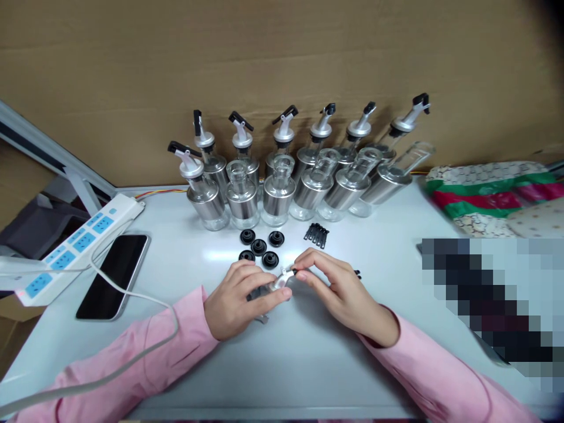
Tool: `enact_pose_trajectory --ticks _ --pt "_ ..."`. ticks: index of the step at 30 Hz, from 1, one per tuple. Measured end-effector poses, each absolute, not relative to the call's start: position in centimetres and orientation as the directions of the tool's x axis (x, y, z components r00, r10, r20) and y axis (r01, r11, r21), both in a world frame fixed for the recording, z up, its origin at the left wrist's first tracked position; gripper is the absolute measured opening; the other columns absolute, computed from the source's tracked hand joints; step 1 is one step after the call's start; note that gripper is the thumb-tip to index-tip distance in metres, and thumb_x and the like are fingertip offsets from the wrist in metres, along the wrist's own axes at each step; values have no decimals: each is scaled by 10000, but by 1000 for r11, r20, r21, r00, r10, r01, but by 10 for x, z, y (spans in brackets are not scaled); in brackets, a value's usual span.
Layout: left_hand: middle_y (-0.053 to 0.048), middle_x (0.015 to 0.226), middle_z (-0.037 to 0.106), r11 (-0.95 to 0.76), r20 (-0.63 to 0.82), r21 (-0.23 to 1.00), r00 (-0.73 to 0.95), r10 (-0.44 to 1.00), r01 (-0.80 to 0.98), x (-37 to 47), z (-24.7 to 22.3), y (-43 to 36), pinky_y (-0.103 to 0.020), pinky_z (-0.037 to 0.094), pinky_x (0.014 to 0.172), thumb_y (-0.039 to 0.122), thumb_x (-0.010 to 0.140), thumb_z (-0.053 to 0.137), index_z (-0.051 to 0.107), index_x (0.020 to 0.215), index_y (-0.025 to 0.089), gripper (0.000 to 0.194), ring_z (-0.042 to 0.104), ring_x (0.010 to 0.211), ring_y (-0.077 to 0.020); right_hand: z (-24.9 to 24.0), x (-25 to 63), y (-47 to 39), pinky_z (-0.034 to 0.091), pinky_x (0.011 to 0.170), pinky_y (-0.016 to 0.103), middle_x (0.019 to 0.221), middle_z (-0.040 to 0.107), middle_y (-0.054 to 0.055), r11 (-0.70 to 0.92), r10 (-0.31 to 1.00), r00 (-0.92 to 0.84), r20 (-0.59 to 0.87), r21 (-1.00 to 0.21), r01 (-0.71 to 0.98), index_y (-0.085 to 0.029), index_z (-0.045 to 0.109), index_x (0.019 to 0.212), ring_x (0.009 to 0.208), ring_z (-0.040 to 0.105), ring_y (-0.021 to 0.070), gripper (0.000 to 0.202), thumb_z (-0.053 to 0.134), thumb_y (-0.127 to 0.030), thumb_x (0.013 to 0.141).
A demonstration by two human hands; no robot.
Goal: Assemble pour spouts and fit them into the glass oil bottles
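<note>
My left hand (244, 296) holds a silver pourer spout (281, 279) between thumb and fingers, above the middle of the table. At the spout's tip, my right hand (337, 288) pinches a small black piece (296, 271) that touches it. Just behind my left hand lie several round black stoppers (258, 247). A row of small black levers (316, 235) rests behind my right hand, and more black bits (358, 274) peek out beside it. Other silver parts (263, 319) are partly hidden under my left hand.
Glass bottles with metal bands (242, 200) stand in two rows at the back, several with pourers fitted. On the left are a power strip (83, 244), a phone (114, 276) and a cable (176, 317) crossing my left sleeve. A patterned cloth (493, 194) lies at right.
</note>
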State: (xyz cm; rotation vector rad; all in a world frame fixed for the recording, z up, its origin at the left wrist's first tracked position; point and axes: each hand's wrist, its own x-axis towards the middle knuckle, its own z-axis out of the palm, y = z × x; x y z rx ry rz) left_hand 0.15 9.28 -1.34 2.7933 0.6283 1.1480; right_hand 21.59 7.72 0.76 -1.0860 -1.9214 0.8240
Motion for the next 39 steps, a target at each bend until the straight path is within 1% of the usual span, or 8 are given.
enact_pose_trajectory --ticks 9,14,19,22,26,33,36,39 --pt "-18 843 649 -933 662 176 664 349 315 0 -13 92 -315 421 907 213 940 469 584 1057 173 168 542 847 -132 7 213 72 468 707 293 864 608 57 415 874 -448 190 -772 482 -213 485 941 777 578 171 156 350 -283 978" --pt "-27 893 653 -925 626 199 685 374 323 -1 -14 92 -337 399 931 188 925 475 574 1086 185 189 550 872 -136 24 248 78 459 842 424 1055 605 125 443 896 -344 280 -545 712 -228 494 1067 984 580 276 235 488 -403 910" --pt "-28 895 648 -925 640 213 670 376 315 0 -14 91 -339 377 941 190 936 459 592 1056 182 179 550 872 -138 15 355 68 458 703 550 1047 589 287 -245 944 241 224 -10 969 -90 336 1363 982 573 468 811 519 -626 782" --pt "-31 899 649 -924 636 221 672 379 313 0 -14 91 -350 374 934 168 934 456 592 1050 180 179 547 868 -141 -1 407 54 432 516 517 776 629 231 -505 863 505 16 18 863 -75 213 1444 602 620 422 1103 610 -711 635" --pt "-32 894 650 -924 630 226 677 379 307 0 -13 92 -344 369 926 167 940 446 586 1040 173 173 543 865 -141 -7 417 49 428 473 465 749 637 271 -488 873 486 -40 -33 872 -12 111 1466 446 593 339 1101 581 -658 708" --pt "-41 896 645 -928 638 222 674 371 301 1 -12 91 -358 368 926 179 955 406 575 1056 170 198 540 872 -153 3 376 82 434 539 428 943 634 347 -358 933 358 -27 -6 934 27 35 1454 676 666 380 1055 513 -635 786" --pt "-44 904 645 -927 638 225 674 374 301 0 -13 90 -364 366 923 179 955 406 566 1071 170 197 536 873 -155 14 354 87 433 541 416 899 649 312 -335 942 333 32 62 940 33 170 1431 777 643 428 1025 586 -616 755" --pt "-50 914 646 -928 635 232 678 372 292 0 -13 91 -361 367 919 177 961 390 547 1080 160 198 536 881 -152 33 316 80 449 592 427 921 645 269 -169 958 155 241 37 985 -67 474 1268 863 608 413 686 529 -582 818"
